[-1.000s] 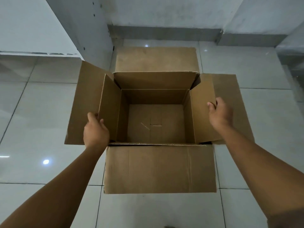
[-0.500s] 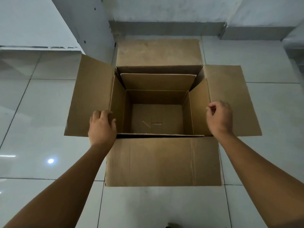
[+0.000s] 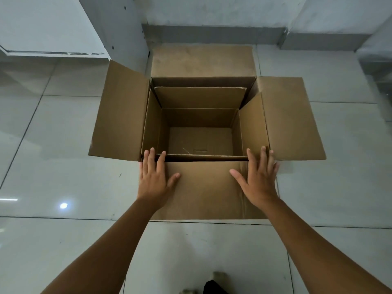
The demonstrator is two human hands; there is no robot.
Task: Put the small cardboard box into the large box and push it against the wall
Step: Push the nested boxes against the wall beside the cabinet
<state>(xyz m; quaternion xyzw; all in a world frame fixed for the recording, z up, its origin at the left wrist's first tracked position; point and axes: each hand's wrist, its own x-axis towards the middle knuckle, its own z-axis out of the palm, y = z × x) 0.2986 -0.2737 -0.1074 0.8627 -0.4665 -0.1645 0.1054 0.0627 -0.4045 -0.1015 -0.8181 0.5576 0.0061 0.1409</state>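
The large cardboard box (image 3: 290, 117) stands on the tiled floor with its four flaps spread outward. The small cardboard box (image 3: 199, 97) sits inside it, open at the top, its own flaps standing up along the inner walls. My left hand (image 3: 153, 179) lies flat with fingers spread on the near flap of the large box, its fingertips at the box's near rim. My right hand (image 3: 257, 177) lies flat on the same flap toward its right side. Neither hand holds anything.
A grey wall base (image 3: 212, 35) runs just beyond the far flap. A white cabinet or pillar (image 3: 114, 28) stands at the back left, close to the left flap. Glossy floor tiles (image 3: 53, 183) surround the box. A foot shows at the bottom edge (image 3: 214, 283).
Both hands let go of the small box's side flaps and moved down onto the large box's near flap, fingers now spread flat. The small box has settled lower inside the large box.
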